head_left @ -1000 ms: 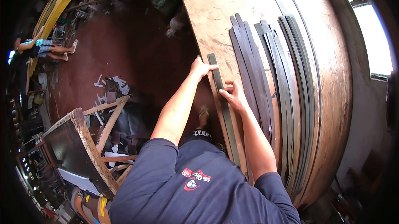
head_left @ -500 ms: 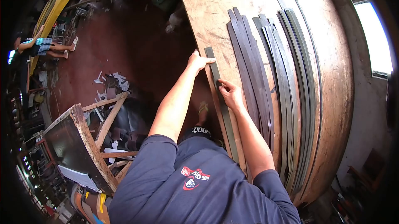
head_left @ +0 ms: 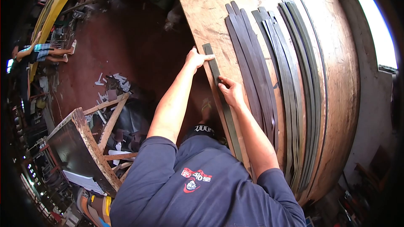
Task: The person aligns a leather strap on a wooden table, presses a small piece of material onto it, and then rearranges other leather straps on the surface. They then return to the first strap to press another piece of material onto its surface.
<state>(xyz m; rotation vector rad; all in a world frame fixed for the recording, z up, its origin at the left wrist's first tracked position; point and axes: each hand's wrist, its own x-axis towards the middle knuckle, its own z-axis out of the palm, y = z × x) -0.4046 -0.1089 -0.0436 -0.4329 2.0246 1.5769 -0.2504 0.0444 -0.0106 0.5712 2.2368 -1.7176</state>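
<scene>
A long dark green strip [head_left: 227, 115] lies along the near-left edge of the wooden table [head_left: 219, 21]. My left hand [head_left: 196, 60] grips the table edge, its thumb stretched across the strip near the far end. Lower down, my right hand [head_left: 230, 91] has its thumb and forefinger pinched at the strip's right edge. To the right lie a bundle of dark purplish strips [head_left: 254, 67] and two bundles of dark green and black strips [head_left: 284, 75] [head_left: 309, 84].
A wooden frame with a dark panel [head_left: 80, 151] stands at the lower left, beside scraps [head_left: 120, 84] on the red floor. Another person [head_left: 40, 52] is at the far left by a yellow beam [head_left: 52, 10]. A wall runs along the right.
The view has shifted slightly, so the table and strips sit a little further left and higher. Both hands keep nearly the same places on the strip.
</scene>
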